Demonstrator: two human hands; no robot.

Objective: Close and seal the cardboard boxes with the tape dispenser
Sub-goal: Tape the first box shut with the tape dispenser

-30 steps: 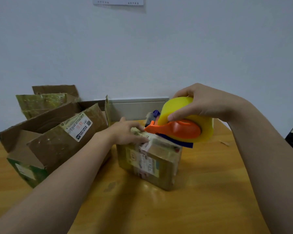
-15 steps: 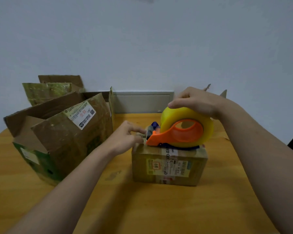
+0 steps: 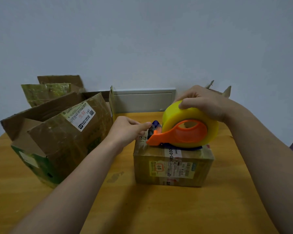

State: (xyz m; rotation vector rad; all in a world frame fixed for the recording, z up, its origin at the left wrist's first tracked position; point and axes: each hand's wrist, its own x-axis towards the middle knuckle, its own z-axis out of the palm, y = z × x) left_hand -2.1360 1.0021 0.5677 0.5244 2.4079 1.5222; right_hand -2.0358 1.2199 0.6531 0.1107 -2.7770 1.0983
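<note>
- Right hand point(image 3: 205, 102) grips the dispenser point(image 3: 179, 135) over its yellow roll, which rests on the small box point(image 3: 173, 168) mid-table point(image 3: 142, 208), towards the far edge.
- Left hand point(image 3: 127, 130) pinches the tape end point(image 3: 150, 130) at the dispenser's nose.
- The small box looks light and stiff, so it's likely to slide. Steady it by its top edge.
- The dispenser looks like rigid plastic. The roll is the sure hold.
- Big box point(image 3: 61, 141), by the left edge, flaps open.
</note>
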